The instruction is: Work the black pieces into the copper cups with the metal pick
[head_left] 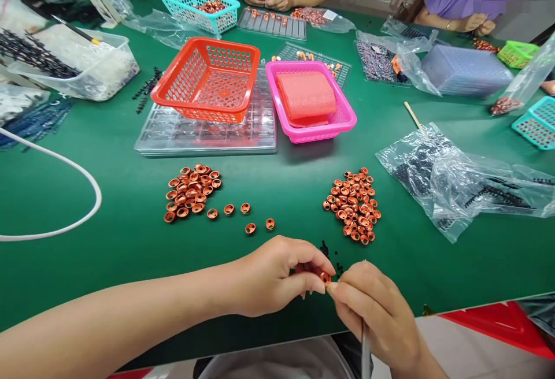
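Observation:
Between the thumb and fingers of my left hand (286,275) is a small copper-coloured cup with holes (325,277). My right hand (377,309) is closed around a thin grey metal tool (366,347), whose shaft sticks out below the fist. Its fingertips meet the cup's near side; the tool's working end is hidden. Tiny black pieces (339,269) lie on the table just behind both hands. A pile of similar copper cups (355,205) lies beyond my right hand. Another pile (191,191) is farther left, with several loose cups (250,228) trailing toward my left hand.
A red basket (203,78) stands on stacked clear trays (208,142). Beside it, a pink basket (310,133) holds pink foam (306,96). Plastic bags with black parts (433,177) lie right; a white cable (93,188) loops in from the left. Two people work across the green table (130,275).

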Available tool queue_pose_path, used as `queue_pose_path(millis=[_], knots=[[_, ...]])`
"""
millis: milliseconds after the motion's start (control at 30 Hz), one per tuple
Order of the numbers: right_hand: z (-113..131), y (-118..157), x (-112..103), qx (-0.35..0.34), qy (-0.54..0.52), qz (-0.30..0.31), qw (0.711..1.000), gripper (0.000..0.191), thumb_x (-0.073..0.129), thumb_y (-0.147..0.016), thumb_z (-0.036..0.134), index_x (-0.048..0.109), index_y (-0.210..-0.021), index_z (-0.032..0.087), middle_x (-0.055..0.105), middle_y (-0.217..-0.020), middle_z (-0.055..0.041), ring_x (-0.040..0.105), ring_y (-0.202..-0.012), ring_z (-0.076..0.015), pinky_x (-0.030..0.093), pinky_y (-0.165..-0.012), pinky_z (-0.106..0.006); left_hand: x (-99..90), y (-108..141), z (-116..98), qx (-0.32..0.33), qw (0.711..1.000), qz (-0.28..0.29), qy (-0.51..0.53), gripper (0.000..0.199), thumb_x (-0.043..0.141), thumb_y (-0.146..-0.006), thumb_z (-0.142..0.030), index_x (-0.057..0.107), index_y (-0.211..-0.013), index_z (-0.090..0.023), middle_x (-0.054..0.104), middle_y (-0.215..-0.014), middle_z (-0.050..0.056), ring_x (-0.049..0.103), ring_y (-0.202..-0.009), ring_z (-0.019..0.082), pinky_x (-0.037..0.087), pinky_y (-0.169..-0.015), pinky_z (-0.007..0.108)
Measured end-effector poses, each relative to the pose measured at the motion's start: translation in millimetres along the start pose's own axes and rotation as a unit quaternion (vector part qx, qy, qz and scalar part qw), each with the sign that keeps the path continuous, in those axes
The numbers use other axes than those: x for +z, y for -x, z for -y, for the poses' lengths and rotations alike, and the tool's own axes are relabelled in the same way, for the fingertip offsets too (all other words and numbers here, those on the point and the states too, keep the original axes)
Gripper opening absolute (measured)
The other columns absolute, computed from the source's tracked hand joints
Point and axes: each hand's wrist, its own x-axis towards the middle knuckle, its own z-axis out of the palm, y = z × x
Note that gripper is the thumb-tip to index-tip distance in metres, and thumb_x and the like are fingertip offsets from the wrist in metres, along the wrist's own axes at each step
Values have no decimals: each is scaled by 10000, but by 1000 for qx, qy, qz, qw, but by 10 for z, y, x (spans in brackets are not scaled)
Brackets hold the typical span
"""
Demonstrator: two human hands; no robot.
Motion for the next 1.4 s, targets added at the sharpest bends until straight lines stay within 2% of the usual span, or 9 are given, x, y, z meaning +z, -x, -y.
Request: queue_pose_path(millis=[100, 167, 467, 567, 667, 767, 867, 1067, 1400], knots=[[32, -14, -35, 38, -20, -53, 998, 329, 610, -876, -5, 610, -1156, 167, 672, -847, -36, 589, -727, -126, 528, -631, -263, -5, -16, -13, -54, 993, 5, 104, 162, 663, -871, -247, 711, -980, -137, 688, -869, 35, 604, -699, 117, 536, -647, 213], [45, -16, -42, 52, -22, -64, 996, 343, 624, -864, -11, 613, -1151, 176, 672, -835, -31, 589, -716, -126, 528, -617, -258, -8, -22, -17, -68, 988, 8, 138, 179, 685, -854, -259, 710, -979, -134, 681, -869, 29, 597, -712, 113, 534, -656, 214], [38, 7, 20, 43, -13, -56, 997, 309, 618, -889, 41, 624, -1153, 201, 693, -849, -21, 617, -698, -122, 526, -620, -258, 2, -25, 8, -68, 987, 6, 144, 227, 722, -842, -329, 722, -970, -142, 678, -861, 27, 582, -701, 112, 528, -638, 216], [24, 25, 30, 33, -2, -34, 999, 291, 612, -907, 58, 626, -1163, 196, 700, -864, -30, 615, -719, -125, 526, -646, -268, -6, -20, 14, -45, 994, 7, 103, 194, 678, -874, -287, 731, -999, -148, 696, -892, 37, 584, -680, 105, 515, -625, 202], [9, 42, 42, 16, 17, -5, 1000, 267, 603, -925, 79, 633, -1169, 184, 702, -866, -39, 617, -740, -135, 527, -669, -282, -19, -10, 10, 14, 1000, 3, 3, 168, 638, -903, -217, 747, -1012, -149, 713, -884, 44, 600, -686, 109, 499, -651, 201], [-2, 57, 53, -1, 22, 4, 1000, 238, 600, -924, 71, 640, -1143, 154, 703, -868, -53, 614, -752, -150, 525, -668, -296, -17, 4, 19, 81, 994, -7, -72, 166, 627, -928, -201, 750, -1025, -147, 725, -876, 61, 638, -760, 137, 501, -711, 209], [-8, 80, 59, -14, 25, 16, 999, 243, 604, -918, 60, 636, -1150, 124, 712, -892, -76, 615, -781, -172, 526, -672, -317, 0, 20, 50, 121, 986, -11, -110, 176, 600, -953, -200, 740, -1041, -140, 719, -862, 74, 652, -768, 148, 505, -718, 212], [-25, 154, 62, -28, 19, 39, 999, 369, 561, -949, 73, 576, -1316, 105, 717, -944, -101, 608, -807, -193, 531, -672, -342, 14, 35, 91, 140, 980, -15, -142, 185, 574, -962, -177, 721, -1063, -128, 715, -877, 86, 667, -780, 159, 519, -726, 213], [-39, 236, 87, -34, 1, 31, 999, 450, 540, -961, 67, 511, -1410, 83, 698, -974, -120, 593, -824, -201, 506, -687, -347, 40, 40, 96, 184, 972, -32, -145, 168, 576, -946, -113, 711, -1046, -106, 720, -855, 84, 662, -750, 144, 520, -705, 192]])
